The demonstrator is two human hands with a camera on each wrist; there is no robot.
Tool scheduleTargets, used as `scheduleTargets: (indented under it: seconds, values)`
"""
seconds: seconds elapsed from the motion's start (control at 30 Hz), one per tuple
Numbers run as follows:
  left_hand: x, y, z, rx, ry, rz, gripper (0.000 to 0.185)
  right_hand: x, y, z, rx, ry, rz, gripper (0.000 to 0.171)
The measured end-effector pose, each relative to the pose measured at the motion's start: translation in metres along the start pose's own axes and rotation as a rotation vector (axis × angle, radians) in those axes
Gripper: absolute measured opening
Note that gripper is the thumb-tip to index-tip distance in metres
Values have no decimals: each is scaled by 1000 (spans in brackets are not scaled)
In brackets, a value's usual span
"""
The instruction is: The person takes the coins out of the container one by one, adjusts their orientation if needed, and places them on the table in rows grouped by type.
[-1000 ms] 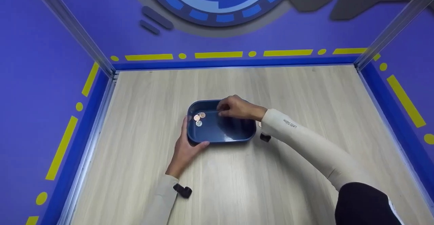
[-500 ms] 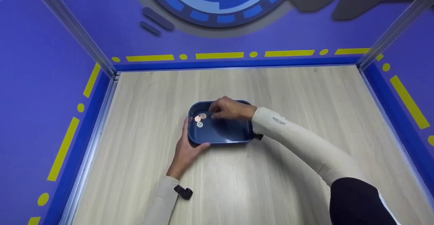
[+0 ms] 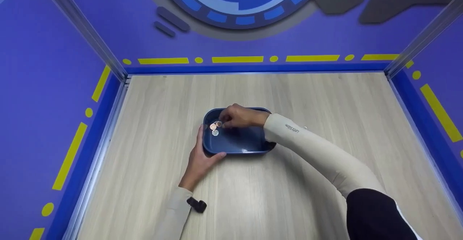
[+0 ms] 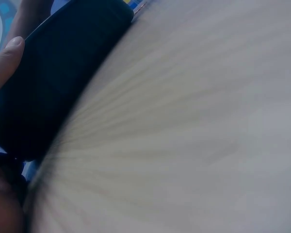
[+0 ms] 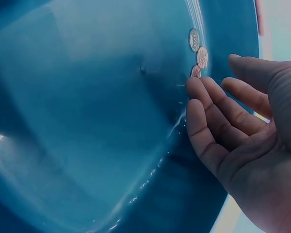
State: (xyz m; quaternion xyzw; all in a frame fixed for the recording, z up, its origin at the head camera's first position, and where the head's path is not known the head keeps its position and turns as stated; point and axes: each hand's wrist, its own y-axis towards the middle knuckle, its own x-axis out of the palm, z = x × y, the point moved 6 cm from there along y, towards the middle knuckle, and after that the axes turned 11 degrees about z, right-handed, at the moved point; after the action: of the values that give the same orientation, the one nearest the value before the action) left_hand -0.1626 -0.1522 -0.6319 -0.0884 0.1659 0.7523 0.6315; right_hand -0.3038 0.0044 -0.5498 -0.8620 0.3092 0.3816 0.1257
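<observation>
Blue tray (image 3: 238, 144) sits mid-surface, its near-left corner gripped by the left hand (image 3: 200, 156); right hand (image 3: 237, 117), fingers relaxed and holding nothing, reaches the coins (image 3: 215, 127) inside; pinching one likely comes next.

Glossy blue plastic tray (image 3: 253, 146), shiny metal coins (image 3: 215, 127), matt wood-grain tabletop (image 3: 289, 189)

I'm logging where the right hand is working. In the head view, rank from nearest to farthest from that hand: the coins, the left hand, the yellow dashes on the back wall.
1. Coins: in the tray's left end, right at the right hand's fingertips.
2. Left hand: gripping the tray's left near corner.
3. Yellow dashes: along the back wall, beyond the table.
</observation>
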Motion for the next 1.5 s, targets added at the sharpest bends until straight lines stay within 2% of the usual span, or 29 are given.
scheduleTargets:
  seconds: [0.27, 0.73, 1.0, 1.23, 1.5]
  values:
    - [2, 1, 1, 20, 1, -6, 133, 8, 1, 4, 41, -12, -44, 24]
    - [1, 2, -2, -18, 11, -3, 135, 17, 0, 6, 3, -124, -69, 30]
    - [1, 1, -4, -17, 1, -2, 133, 19, -1, 4, -13, -111, -82, 17]
    - [0, 1, -3, -3, 24, 5, 134, 24, 1, 1, 25, -208, -98, 18]
    - [0, 2, -1, 11, 7, 3, 133, 28, -1, -3, 66, -300, -112, 12]
